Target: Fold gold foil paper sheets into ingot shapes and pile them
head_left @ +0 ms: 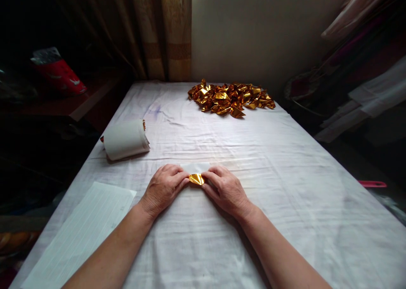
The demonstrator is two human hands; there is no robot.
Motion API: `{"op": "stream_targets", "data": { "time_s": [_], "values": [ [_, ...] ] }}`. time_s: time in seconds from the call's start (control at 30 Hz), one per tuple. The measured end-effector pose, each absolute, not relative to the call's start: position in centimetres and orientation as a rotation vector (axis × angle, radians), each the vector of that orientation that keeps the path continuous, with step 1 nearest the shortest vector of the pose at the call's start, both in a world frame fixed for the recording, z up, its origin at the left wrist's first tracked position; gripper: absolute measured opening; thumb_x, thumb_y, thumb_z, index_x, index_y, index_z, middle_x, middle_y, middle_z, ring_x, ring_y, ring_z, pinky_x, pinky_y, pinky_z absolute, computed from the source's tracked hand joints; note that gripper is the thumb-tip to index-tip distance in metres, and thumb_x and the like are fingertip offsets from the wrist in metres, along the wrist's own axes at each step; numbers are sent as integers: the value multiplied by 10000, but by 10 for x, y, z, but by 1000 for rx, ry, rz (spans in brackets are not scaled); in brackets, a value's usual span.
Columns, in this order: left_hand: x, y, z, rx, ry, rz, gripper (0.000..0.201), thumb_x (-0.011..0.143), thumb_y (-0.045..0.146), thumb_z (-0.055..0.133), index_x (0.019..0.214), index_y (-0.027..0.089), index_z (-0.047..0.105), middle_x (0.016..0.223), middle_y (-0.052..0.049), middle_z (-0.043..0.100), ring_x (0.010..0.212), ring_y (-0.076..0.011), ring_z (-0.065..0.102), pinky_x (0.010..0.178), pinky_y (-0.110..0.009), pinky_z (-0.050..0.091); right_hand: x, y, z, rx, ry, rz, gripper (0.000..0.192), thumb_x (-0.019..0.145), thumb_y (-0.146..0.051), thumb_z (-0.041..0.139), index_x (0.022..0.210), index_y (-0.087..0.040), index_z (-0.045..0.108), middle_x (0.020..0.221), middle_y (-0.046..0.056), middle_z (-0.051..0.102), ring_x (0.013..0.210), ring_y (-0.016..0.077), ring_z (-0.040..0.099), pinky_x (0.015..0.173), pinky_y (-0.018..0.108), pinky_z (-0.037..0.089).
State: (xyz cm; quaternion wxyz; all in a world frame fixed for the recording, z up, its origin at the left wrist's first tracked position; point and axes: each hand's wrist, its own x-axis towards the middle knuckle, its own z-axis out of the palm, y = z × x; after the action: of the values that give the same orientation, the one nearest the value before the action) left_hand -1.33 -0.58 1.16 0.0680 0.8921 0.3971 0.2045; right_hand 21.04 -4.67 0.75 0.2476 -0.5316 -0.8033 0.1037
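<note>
Together, the left hand (165, 187) and right hand (224, 188) pinched a small gold foil paper (196, 179) between their fingertips on the white tablecloth (222, 246), folded gold pieces (231, 98) heaped well beyond.

A bench (285, 204) draped in a creased white cloth fills the view and runs away from the hands to a plain pale wall (253, 31). Beyond and to the left of the hands hangs a brown patterned curtain (161, 31). Further left, a dark wooden shelf (79, 105) sits in deep shadow. To the right, hanging fabrics (364, 61) crowd the bench's edge. Soft light falls on the cloth; the surroundings stay dim.
</note>
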Motion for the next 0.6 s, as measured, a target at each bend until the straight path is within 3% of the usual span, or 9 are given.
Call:
{"op": "stream_targets", "data": {
  "time_s": [0.6],
  "values": [
    [-6,-12,13,2594,1343,566,188,950,294,489,880,210,642,877,-37,663,878,-204,568,832,-361,425,204,-38,11,-1650,-2152,325,136,936,-246,538,917,-224,671,910,36,637,865,167,590,768,264,446]
  ]
}}
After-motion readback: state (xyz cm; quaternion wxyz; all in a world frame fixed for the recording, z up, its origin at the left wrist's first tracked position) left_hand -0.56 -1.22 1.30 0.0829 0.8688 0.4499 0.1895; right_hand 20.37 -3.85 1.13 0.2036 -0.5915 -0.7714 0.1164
